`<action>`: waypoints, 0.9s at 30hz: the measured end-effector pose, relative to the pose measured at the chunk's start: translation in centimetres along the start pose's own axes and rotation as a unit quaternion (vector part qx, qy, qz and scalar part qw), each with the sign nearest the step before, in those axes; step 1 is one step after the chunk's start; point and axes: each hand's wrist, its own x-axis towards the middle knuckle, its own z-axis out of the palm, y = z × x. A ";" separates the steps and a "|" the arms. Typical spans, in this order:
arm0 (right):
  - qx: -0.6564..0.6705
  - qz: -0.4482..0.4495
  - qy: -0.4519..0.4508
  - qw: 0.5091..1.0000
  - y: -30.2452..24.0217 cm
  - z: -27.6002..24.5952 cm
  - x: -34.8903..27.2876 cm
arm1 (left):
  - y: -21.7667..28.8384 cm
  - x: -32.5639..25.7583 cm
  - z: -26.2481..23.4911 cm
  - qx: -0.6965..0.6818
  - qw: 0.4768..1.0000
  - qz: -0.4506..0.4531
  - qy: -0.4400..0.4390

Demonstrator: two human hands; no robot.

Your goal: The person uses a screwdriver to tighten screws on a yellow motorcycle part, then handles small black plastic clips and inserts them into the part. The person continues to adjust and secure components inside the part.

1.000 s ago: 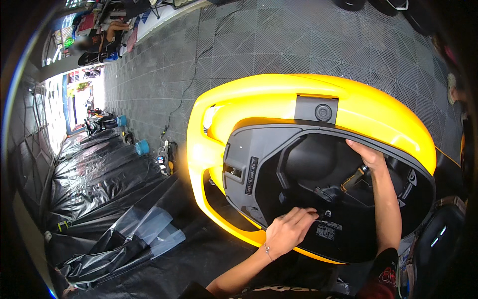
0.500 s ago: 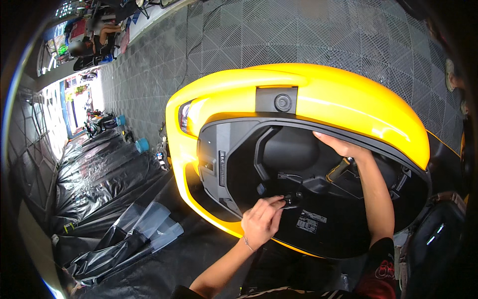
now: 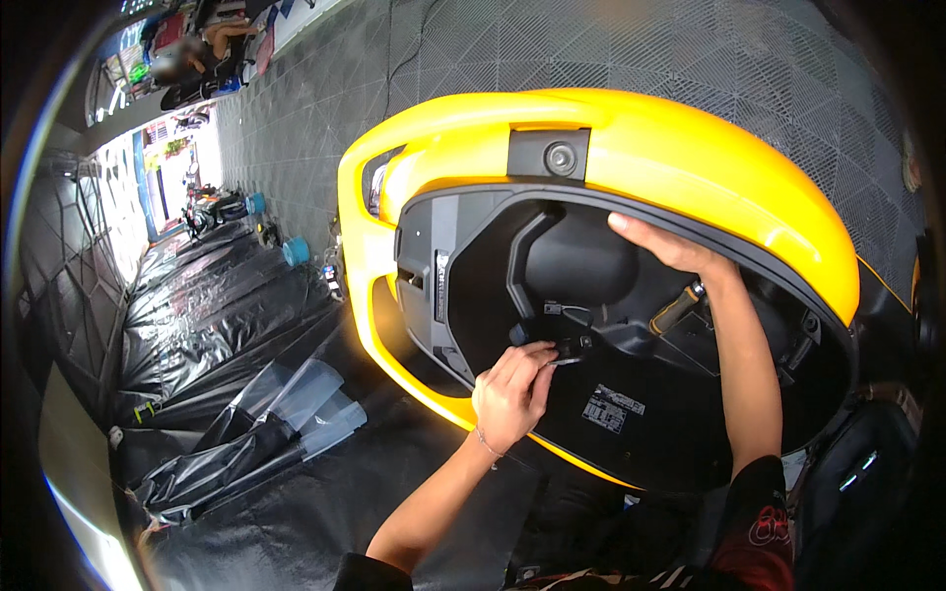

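Observation:
A yellow scooter body [image 3: 690, 143] surrounds an open black underseat compartment [image 3: 650, 433]. My left hand [image 3: 509, 392] reaches over its near left rim, fingers closed in a pinch on a small black part [image 3: 567, 359] at the compartment's inner floor; the fingers partly hide it. My right hand [image 3: 675, 248] is inside at the far wall, below the rim. One of its digits stretches out to the left, while the others are mostly hidden. Beside my right wrist, a tool with a yellow and black handle [image 3: 676, 310] lies in the compartment.
A printed label [image 3: 611, 408] sits on the compartment wall. Black sheeting [image 3: 217, 315] and clear plastic sheets [image 3: 305, 404] lie at the left, near blue containers [image 3: 296, 252]. Dark ribbed tiles [image 3: 473, 59] cover the far floor. A person [image 3: 222, 44] sits at the far left.
The view has shifted, so the scooter sits higher in the picture. My left hand keeps its pinch on the small black part, and my right hand stays at the far wall.

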 end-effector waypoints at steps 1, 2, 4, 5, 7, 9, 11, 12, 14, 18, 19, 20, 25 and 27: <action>-0.002 -0.026 0.021 0.999 0.3 0.2 0.0 | 0.0 -0.1 0.0 -0.013 1.000 0.000 -0.003; 0.008 -0.011 0.017 1.000 0.4 0.2 0.1 | 0.0 -0.1 0.1 -0.014 1.000 0.002 -0.002; 0.028 0.019 0.008 0.999 0.3 0.1 0.3 | -0.2 0.0 0.1 -0.014 1.000 0.006 -0.001; 0.017 0.037 -0.010 0.999 0.5 0.0 0.3 | -0.5 -0.3 0.3 -0.006 1.000 0.004 -0.003; -0.005 0.066 0.001 0.998 0.3 0.2 0.1 | -0.5 -0.3 0.2 -0.007 1.000 0.001 -0.001; -0.012 0.074 0.008 0.997 0.5 0.2 -0.1 | -0.5 -0.4 0.2 -0.009 1.000 -0.003 0.002; -0.055 0.096 -0.007 0.994 0.3 0.1 -0.1 | -0.6 -0.5 0.2 -0.006 1.000 -0.005 0.007; -0.076 0.107 -0.014 0.991 0.3 0.1 -0.1 | -0.6 -0.6 0.3 -0.005 1.000 -0.005 0.009; -0.065 0.110 -0.022 0.992 0.9 0.2 -0.1 | -0.5 -0.6 0.2 -0.002 1.000 -0.010 0.007; -0.057 0.108 -0.013 0.992 0.5 0.2 -0.2 | -0.4 -0.5 0.2 0.010 1.000 -0.018 -0.006; -0.057 0.105 -0.015 0.993 0.4 0.0 -0.2 | -0.1 -0.3 0.1 0.015 1.000 -0.016 -0.003; -0.058 0.109 -0.013 0.992 0.4 0.0 -0.3 | -0.2 -0.4 0.2 0.015 1.000 -0.017 -0.001; -0.028 0.125 -0.024 0.992 0.8 0.0 -0.2 | -0.3 -0.4 0.3 0.018 1.000 -0.023 -0.004; -0.027 0.116 -0.015 0.993 0.7 0.2 -0.2 | -0.3 -0.4 0.3 0.021 1.000 -0.022 -0.005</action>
